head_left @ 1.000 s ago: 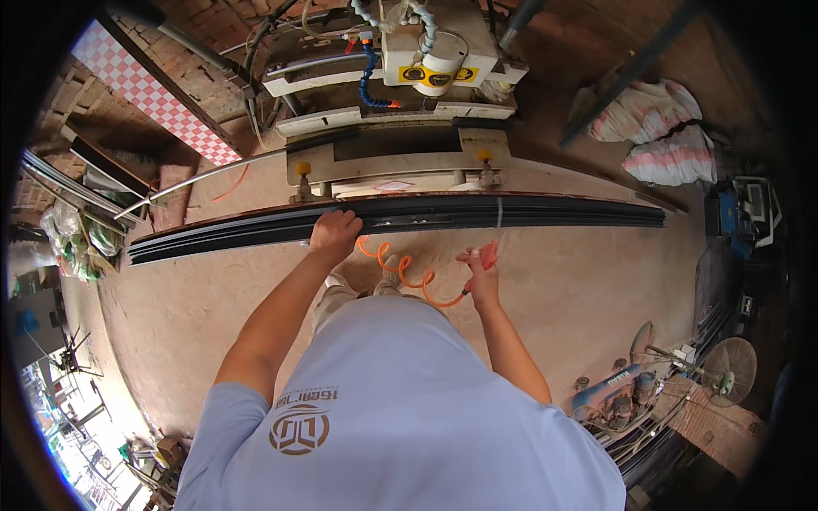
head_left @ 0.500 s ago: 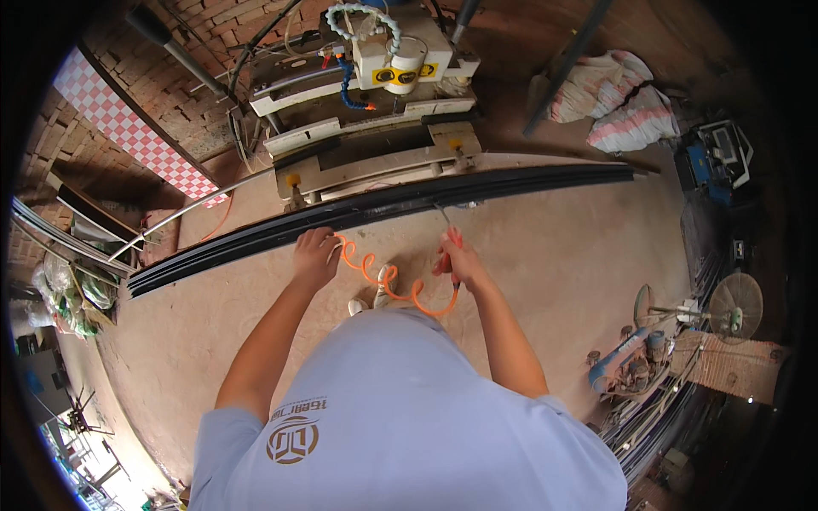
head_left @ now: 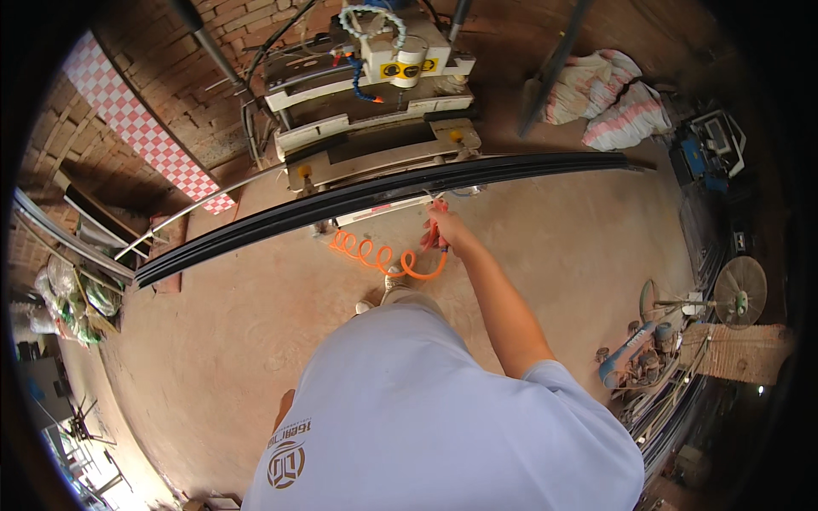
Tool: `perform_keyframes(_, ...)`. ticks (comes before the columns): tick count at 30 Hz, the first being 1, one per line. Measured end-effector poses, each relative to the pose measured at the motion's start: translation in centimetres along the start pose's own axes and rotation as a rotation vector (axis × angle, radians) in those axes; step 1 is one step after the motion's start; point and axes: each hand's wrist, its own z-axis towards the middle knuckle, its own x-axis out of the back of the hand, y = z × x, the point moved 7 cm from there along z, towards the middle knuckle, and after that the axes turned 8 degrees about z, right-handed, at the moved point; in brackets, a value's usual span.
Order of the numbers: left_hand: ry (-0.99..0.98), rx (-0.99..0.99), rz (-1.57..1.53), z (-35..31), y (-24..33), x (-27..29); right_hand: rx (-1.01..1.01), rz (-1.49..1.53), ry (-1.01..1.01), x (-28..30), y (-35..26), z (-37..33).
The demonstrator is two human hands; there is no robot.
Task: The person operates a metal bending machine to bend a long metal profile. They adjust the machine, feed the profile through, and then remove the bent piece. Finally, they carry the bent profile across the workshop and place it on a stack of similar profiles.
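My right hand is closed around a red air blow gun in front of the machine. Its tip end reaches the near edge of the long black profiles, though I cannot tell whether it touches them. From the gun's handle an orange coiled hose loops leftward to the machine's front, under the profiles. The profiles lie side by side across the front of the white machine. Of my left arm only a bit of skin shows beside the shirt; the left hand is out of sight.
Behind the profiles, the machine carries a white head with a blue nozzle hose. White sacks lie at the far right. A fan and a blue compressor stand right. Wrapped bundles sit at left.
My left hand has left the profiles and dropped out of view. My right hand has moved slightly forward with the blow gun, and the hose coils have shifted.
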Motion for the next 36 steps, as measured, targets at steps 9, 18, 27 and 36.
perform_keyframes(9,0.133,-0.149,-0.246,0.2,5.1,-4.9,0.055,0.028,-0.29,-2.9,0.9,3.5)
perform_keyframes(18,0.119,-0.028,-0.322,-5.0,11.6,1.4,-0.149,-0.012,-0.238,-3.7,2.7,4.2)
perform_keyframes(27,0.143,0.084,-0.531,-4.8,3.1,-1.6,-0.14,0.088,-0.258,-4.3,3.4,5.7)
perform_keyframes(36,0.102,0.046,-0.73,-1.0,6.3,0.9,-0.015,-0.104,-0.119,-3.2,2.3,2.8)
